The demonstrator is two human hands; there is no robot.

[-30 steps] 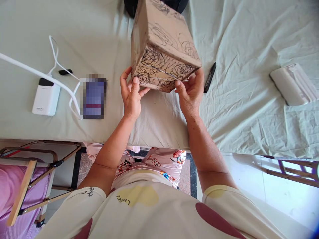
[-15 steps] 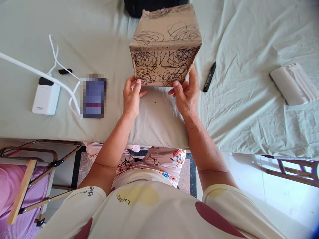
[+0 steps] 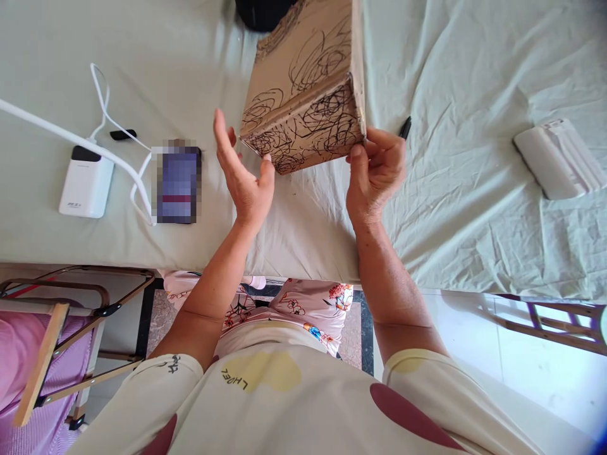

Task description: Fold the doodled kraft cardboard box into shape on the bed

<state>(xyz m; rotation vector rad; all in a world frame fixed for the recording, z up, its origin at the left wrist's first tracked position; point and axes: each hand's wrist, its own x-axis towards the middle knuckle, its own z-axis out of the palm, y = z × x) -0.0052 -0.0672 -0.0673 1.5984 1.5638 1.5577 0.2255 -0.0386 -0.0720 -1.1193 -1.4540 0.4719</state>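
A brown cardboard box [image 3: 308, 88] covered in black scribbles is held tilted above the pale green sheet [image 3: 450, 208]. My right hand [image 3: 374, 174] pinches its lower right corner, thumb on the near face. My left hand [image 3: 244, 174] is spread wide with the palm turned toward the box; only the thumb tip touches the box's lower left edge. A black marker [image 3: 404, 128] lies on the sheet just behind my right hand, mostly hidden by it.
A phone [image 3: 177, 184] lies left of my left hand, beside a white power bank [image 3: 85, 183] with white cables. A white flat case [image 3: 559, 158] rests at the right. A dark object [image 3: 260, 12] sits behind the box. Folding chair frames stand at both lower sides.
The box has turned, its left side swinging toward me and its right edge rising. My left hand came off the box and spread; my right hand moved up to the corner.
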